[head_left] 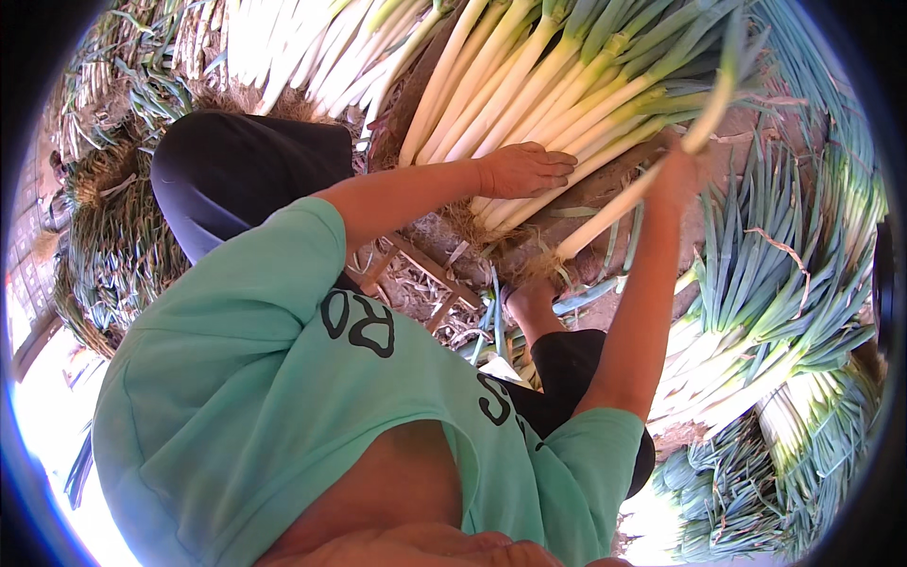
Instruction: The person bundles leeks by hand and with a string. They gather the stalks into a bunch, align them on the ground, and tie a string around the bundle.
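Observation:
A large pile of long green onions (529,80), with white stalks and green tops, lies in front of me, roots toward me. Across its lower stalks rests my left hand (531,170), palm down and fingers stretched out. My right hand (676,180) is wrapped round a single long green onion (605,219), apart from the pile on its right side. The held stalk slants, with its roots low near my foot (534,307) and its bent green top up at the right. Blur softens the right hand's fingers.
More white-stalked onions (321,57) lie at the far left. Bundles of dull, untidy onions (123,255) are stacked along the left. Green-leaved bundles (756,274) fill the right side. Between my legs are a wooden frame (430,269) and dry peelings (402,293).

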Demonstrator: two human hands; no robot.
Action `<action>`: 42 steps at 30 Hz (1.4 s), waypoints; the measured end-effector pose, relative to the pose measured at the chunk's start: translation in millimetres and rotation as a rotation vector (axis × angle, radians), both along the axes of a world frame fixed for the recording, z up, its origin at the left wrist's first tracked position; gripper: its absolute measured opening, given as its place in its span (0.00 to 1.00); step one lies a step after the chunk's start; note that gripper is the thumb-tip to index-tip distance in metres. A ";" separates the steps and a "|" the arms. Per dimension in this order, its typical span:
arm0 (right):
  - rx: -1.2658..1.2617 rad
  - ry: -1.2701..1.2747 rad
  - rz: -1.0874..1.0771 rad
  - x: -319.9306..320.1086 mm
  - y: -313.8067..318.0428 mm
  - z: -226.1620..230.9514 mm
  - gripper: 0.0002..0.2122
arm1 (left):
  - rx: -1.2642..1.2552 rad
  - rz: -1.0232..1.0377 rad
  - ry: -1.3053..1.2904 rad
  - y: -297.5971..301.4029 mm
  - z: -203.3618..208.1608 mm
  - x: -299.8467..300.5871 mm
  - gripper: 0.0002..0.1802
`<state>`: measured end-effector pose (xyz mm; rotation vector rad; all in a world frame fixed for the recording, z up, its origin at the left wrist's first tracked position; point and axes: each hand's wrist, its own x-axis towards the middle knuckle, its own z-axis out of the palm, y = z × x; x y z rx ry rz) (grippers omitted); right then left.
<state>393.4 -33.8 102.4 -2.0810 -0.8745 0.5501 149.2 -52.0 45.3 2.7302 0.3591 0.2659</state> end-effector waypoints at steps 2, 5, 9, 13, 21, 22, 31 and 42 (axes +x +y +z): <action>0.201 -0.104 -0.029 10.2 -3.5 31.4 0.23 | -0.049 0.058 -0.050 -4.9 -4.6 -1.6 0.22; 0.344 0.150 -0.192 0.5 6.0 64.6 0.24 | -0.064 0.105 -0.056 -8.0 -4.5 -6.1 0.22; 0.105 -0.108 -0.232 -24.6 -0.7 19.4 0.33 | -0.087 0.089 -0.055 -3.2 0.8 -10.4 0.22; -0.445 -0.191 0.140 -69.1 -23.6 -37.3 0.38 | -0.089 0.039 -0.083 2.4 0.0 -13.2 0.20; -0.505 -0.190 0.609 -37.8 -16.8 -46.0 0.34 | -0.204 -0.007 -0.081 8.9 5.6 -14.2 0.17; -0.528 -0.185 0.626 -40.4 -14.5 -47.0 0.32 | -0.217 0.002 -0.148 4.5 5.1 -14.4 0.18; -0.584 -0.153 0.449 -19.2 10.4 -38.7 0.31 | -0.226 -0.125 -0.088 -15.4 -6.1 -16.8 0.18; -0.644 0.151 0.213 -19.3 12.4 -35.1 0.45 | -0.325 -0.167 -0.119 -12.4 -8.2 -17.1 0.16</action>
